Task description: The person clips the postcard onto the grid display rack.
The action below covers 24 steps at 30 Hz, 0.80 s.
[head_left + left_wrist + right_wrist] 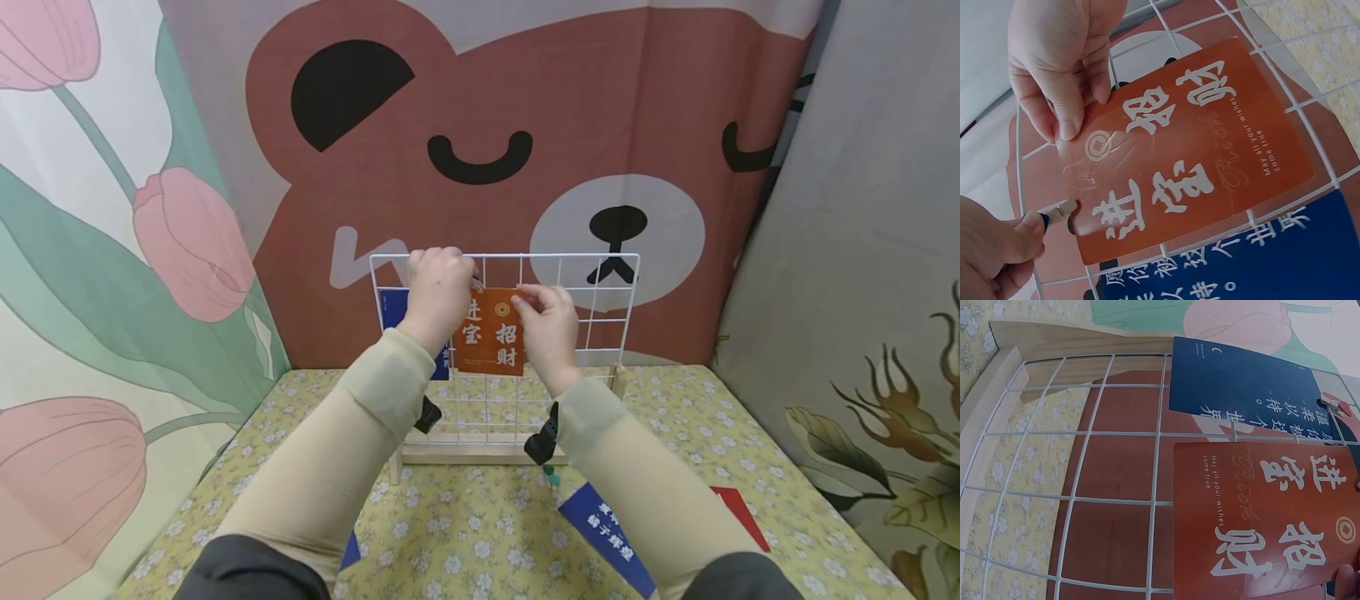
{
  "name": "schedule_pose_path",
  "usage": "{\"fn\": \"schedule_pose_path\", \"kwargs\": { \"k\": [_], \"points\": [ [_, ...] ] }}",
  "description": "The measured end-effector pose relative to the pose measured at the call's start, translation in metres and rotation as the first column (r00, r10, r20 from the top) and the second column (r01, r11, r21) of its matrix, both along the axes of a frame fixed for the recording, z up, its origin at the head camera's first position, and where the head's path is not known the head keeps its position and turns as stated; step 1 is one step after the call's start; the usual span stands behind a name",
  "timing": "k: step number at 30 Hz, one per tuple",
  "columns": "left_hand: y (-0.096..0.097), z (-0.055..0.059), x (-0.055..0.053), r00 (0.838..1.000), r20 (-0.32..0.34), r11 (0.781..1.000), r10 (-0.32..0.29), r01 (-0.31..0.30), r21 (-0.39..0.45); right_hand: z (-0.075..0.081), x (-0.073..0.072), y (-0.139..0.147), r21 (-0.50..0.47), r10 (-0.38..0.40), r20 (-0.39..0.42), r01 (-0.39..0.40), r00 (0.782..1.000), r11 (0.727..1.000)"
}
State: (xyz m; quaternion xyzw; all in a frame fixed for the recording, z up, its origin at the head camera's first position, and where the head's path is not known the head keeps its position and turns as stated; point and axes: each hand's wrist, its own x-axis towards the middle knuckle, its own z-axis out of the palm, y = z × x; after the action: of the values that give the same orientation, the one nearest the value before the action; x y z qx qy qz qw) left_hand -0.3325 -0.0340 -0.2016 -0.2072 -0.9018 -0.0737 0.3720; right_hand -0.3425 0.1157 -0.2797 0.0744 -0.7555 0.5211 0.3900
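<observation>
An orange-red card (pixel 489 360) with white characters stands against a white wire grid (pixel 592 320). My left hand (pixel 438 292), at the card's upper left, pinches a small clip (pixel 1059 213) with a pale tip and a dark blue end; in the left wrist view its tip meets the card's top edge. With thumb and fingers my right hand (pixel 552 333) pinches the card's upper right edge. Behind and to the left, a blue card (pixel 1241 387) hangs on the grid, with a small reddish clip (pixel 1336 406) at its upper edge. In the head view my left hand partly covers that card.
The grid stands in a wooden base (pixel 472 454) on a flowered tablecloth (pixel 450 517). Nearer me lie another blue card (pixel 609 537), a red piece (pixel 742 517), a blue corner (pixel 350 552) and small green objects (pixel 551 475). A bear-print cloth (pixel 360 192) hangs behind.
</observation>
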Motion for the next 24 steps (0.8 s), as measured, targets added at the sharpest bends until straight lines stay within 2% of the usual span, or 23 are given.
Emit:
{"fn": "schedule_pose_path", "kwargs": {
  "k": [6,11,20,24],
  "points": [
    [0.005,0.005,-0.003,0.999,0.011,0.997,0.042,-0.041,-0.065,0.0,0.001,0.001,0.003,-0.001,-0.013,0.001,1.0,1.0],
    [0.006,0.004,-0.003,0.999,0.02,0.996,0.041,-0.04,-0.078,0.0,0.002,0.001,0.002,0.003,-0.018,-0.003,1.0,1.0],
    [0.001,-0.005,0.002,0.999,0.028,0.998,-0.033,0.032,0.046,-0.002,0.002,0.001,-0.013,0.027,-0.034,-0.028,0.999,1.0],
    [-0.002,-0.007,0.004,0.999,0.013,0.998,-0.032,0.031,0.049,-0.003,0.002,0.002,-0.028,0.022,-0.025,-0.023,0.999,0.999]
  ]
}}
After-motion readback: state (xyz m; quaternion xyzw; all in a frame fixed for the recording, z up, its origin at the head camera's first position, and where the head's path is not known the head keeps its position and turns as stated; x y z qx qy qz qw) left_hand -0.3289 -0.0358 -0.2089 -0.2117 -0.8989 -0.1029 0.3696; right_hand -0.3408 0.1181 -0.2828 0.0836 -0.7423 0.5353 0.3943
